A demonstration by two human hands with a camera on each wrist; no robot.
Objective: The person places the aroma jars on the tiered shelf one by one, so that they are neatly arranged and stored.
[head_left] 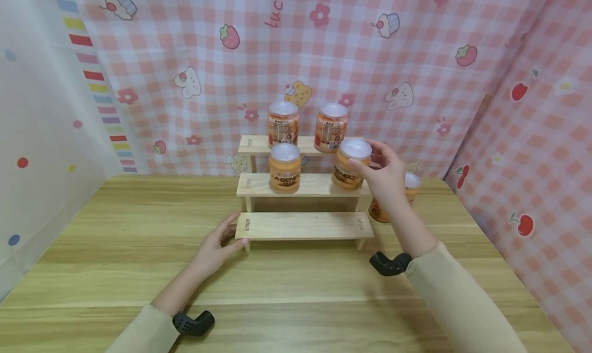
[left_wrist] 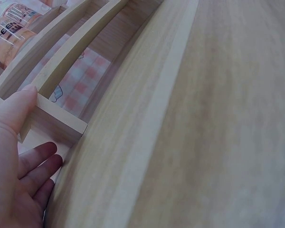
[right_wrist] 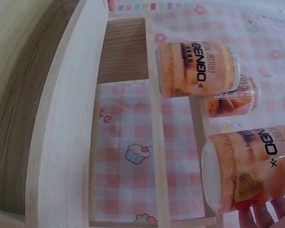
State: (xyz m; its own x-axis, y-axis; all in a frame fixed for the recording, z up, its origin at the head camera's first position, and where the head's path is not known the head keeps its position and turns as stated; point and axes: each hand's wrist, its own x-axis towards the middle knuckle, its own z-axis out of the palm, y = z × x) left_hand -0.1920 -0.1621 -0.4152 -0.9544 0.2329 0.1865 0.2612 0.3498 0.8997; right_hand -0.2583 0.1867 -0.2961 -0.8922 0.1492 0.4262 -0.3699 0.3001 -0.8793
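Observation:
A three-tier wooden stand (head_left: 305, 225) is on the table. My right hand (head_left: 386, 178) grips an orange can (head_left: 348, 170) with a silver lid, holding it nearly upright over the right part of the middle tier. In the right wrist view, the pale base of this held can (right_wrist: 249, 171) shows apart from the tier board. At the lowest tier's left end, my left hand (head_left: 217, 247) holds the stand, its thumb at the front corner and the other fingers around the side. A similar can (head_left: 284, 169) stands left on the middle tier.
Two more cans, one at left (head_left: 283, 124) and one at right (head_left: 331, 128), stand on the top tier with small-print labels forward. Another can (head_left: 411, 186), partly behind my right forearm, is on the table right of the stand. A checkered cloth (head_left: 296, 60) hangs close behind.

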